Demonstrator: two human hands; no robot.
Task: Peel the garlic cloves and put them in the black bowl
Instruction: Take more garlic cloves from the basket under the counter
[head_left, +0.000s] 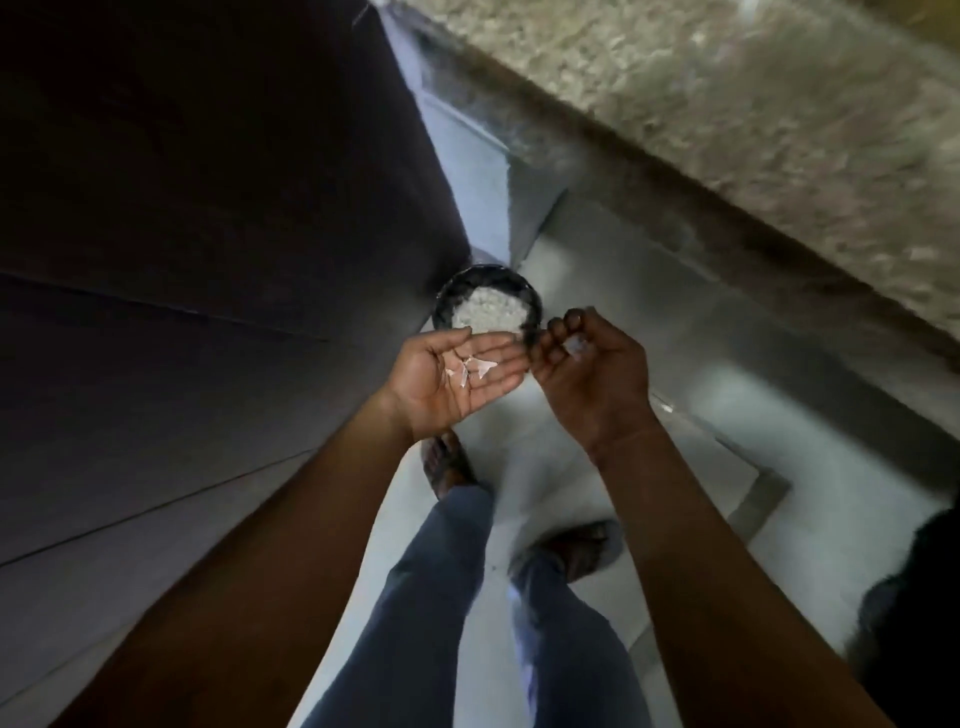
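A black round container (531, 304) with pale scraps inside stands on the floor ahead of my feet. My left hand (452, 379) lies palm up just in front of it, fingers straight, with a few thin white garlic skins (470, 370) on the palm. My right hand (587, 379) is beside it to the right, fingers curled around a small pale piece (575, 345), a garlic clove or a bit of skin; blur hides which. The fingertips of both hands nearly touch above the container's near rim.
A speckled stone counter (753, 104) runs across the upper right. Dark cabinet panels (182, 208) fill the left. My legs in blue trousers (452, 597) and sandalled feet stand on the pale floor (675, 364). A dark object (914, 597) sits at the right edge.
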